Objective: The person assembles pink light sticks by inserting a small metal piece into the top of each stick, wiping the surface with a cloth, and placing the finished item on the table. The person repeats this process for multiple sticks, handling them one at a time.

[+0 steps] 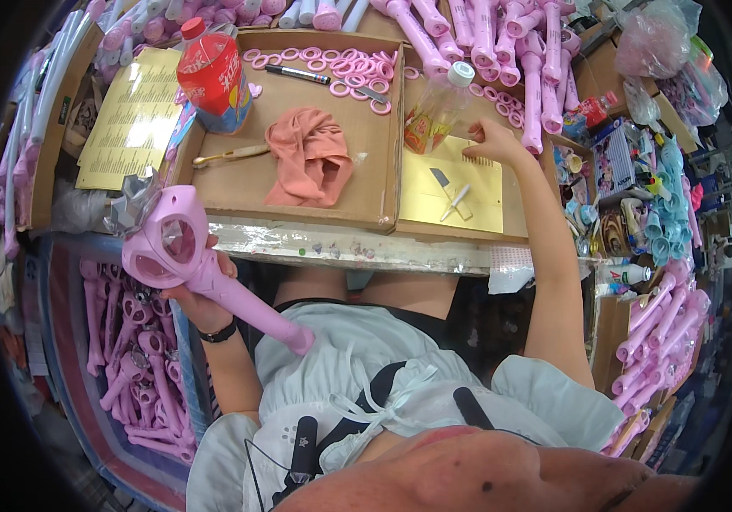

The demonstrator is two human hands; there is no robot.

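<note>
- Left hand [202, 300] is clasping a pink wand [246, 305] firmly, just below its wide head.
- The wand is slanting before the torso [357, 350].
- Right hand [496, 143] is curling beside a clear bottle [434, 115]; whether it is gripping anything, I cannot tell.

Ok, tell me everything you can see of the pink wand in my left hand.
The wand is smooth, glossy pink and looks like plastic. Its bulky head has large rounded openings, and a clear, faceted piece shows at the tip. The shaft narrows toward a rounded end. It lies slanted, head to the upper left, with your left hand around it below the head. Whether the lower end touches your dress, I can't tell.
</note>
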